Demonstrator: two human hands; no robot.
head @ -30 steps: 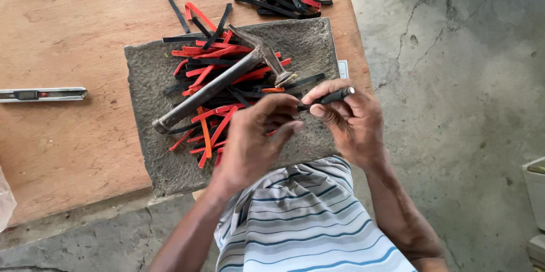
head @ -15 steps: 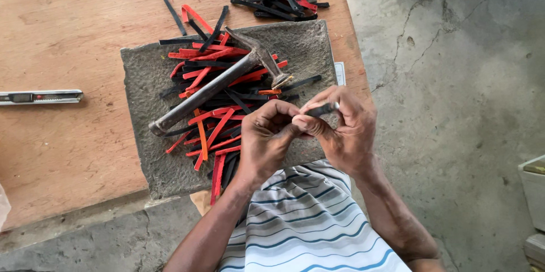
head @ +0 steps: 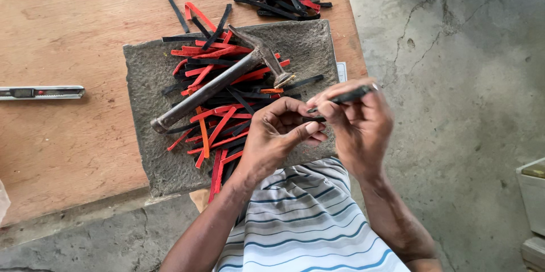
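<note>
Both hands met at centre right of the frame: the right hand (head: 360, 130) pinched a thin black strip (head: 351, 97), while the left hand (head: 281, 136) curled fingertips onto its lower end, above the stone slab (head: 149, 73).

Both hands meet over the near edge of a grey stone slab (head: 147, 68). The right hand (head: 360, 127) pinches a thin black strip (head: 349, 97); the left hand (head: 278, 136) touches its lower end. A hammer (head: 221, 82) lies across red and black strips (head: 221, 113) on the slab, which rests on the wooden tabletop (head: 68, 22).
</note>
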